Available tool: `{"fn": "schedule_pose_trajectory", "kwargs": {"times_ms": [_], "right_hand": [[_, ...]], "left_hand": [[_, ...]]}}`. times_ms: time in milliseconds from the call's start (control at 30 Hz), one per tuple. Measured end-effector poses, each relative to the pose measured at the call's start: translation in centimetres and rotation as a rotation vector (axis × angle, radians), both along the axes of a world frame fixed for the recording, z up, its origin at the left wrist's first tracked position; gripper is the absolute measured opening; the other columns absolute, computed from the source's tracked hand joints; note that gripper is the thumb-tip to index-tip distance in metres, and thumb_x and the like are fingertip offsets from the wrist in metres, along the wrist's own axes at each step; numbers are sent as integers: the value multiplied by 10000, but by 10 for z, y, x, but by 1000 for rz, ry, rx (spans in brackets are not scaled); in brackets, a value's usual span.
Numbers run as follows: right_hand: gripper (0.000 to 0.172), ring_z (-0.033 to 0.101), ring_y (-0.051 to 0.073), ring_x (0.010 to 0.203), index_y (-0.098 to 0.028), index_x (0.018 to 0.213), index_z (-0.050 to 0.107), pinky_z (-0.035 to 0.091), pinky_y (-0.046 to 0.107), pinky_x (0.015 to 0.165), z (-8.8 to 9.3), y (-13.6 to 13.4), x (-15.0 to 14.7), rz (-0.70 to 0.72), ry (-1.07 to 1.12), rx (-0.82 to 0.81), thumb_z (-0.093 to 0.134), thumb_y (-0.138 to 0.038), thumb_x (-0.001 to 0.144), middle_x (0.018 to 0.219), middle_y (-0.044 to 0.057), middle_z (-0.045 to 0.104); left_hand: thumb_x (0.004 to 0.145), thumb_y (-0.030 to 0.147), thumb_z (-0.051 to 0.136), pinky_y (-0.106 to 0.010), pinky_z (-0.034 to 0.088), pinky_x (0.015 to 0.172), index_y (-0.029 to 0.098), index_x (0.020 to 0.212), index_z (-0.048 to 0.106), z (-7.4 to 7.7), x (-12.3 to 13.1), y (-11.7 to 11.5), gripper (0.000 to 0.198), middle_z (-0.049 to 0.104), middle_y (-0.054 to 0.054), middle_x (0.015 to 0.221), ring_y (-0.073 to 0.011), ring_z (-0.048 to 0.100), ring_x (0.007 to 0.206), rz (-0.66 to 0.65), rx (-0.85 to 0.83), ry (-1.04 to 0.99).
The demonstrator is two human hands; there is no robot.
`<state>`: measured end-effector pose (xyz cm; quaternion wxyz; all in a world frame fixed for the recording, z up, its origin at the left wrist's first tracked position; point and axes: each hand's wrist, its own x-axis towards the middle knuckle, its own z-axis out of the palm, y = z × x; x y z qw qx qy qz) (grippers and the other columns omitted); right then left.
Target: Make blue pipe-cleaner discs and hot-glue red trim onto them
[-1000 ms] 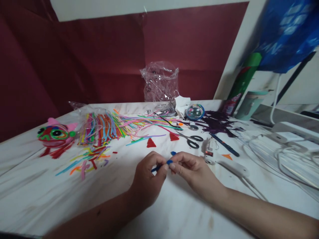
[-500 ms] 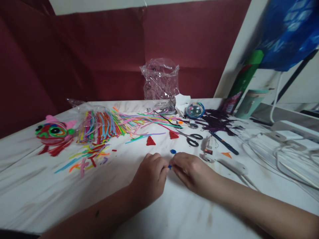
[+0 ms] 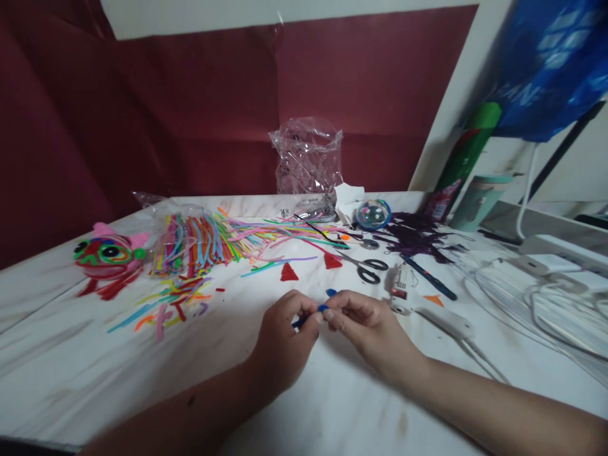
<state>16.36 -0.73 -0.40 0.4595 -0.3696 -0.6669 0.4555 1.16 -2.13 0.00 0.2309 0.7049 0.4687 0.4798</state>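
Left hand [image 3: 284, 339], right hand [image 3: 368, 328] pinch opposite ends of blue pipe cleaner [image 3: 323, 308]; I read long axis running left-right between fingertips, both hands equally near.

Table [image 3: 95, 354]: white, marble-veined, smooth, slight sheen, a few smudges.
Backdrop [image 3: 142, 126]: maroon, matt, creased like paper.
Bag [image 3: 308, 155]: clear plastic film, crinkled, glossy.
Stems [image 3: 199, 240]: fuzzy pile, matt, many colours.
Blue stem [image 3: 322, 308]: same fuzzy, matt surface.
Scissors [image 3: 363, 266]: shiny metal blades, smooth black plastic handles.
Cables [image 3: 546, 297]: white plastic, smooth, faint gloss.
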Motion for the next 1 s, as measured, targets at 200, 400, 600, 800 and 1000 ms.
{"fn": "schedule_pose_trajectory", "kwargs": {"times_ms": [200,400,600,800,1000], "right_hand": [[168,492,131,583,-180,720,551,390,242,528,5,2,8,-47,-317,307,475,-247,855,632,-3,538],[196,536,166,647,-149,791,560,427,280,601,8,9,14,113,-621,654,379,-144,866,701,66,586],[180,540,163,640,-152,760,598,426,290,602,11,9,13,103,-497,374,452,-213,845,691,53,607],[255,512,131,592,-175,808,628,418,266,568,11,5,4,52,-53,-81,612,-423,752,638,-12,573],[205,494,130,582,-182,732,594,410,259,561,6,-1,2,-4,-81,6,586,-379,786,609,-20,547]], "left_hand": [[736,112,489,-224,374,576,172,634,498,-3,-2,4,119,485,28,613,-114,482,590,-3,-10,137],[792,89,416,-267,376,603,175,689,476,-11,-6,5,147,520,-19,688,-154,489,652,-59,199,384],[755,90,442,-252,369,571,177,667,469,-3,-8,3,127,502,-6,662,-140,478,612,-58,177,360],[767,163,473,-213,368,543,180,641,490,5,-3,-1,128,494,31,609,-108,468,574,10,-20,2],[763,159,494,-217,374,561,173,641,525,0,2,-3,127,501,35,602,-105,469,573,11,-19,-2]]}}
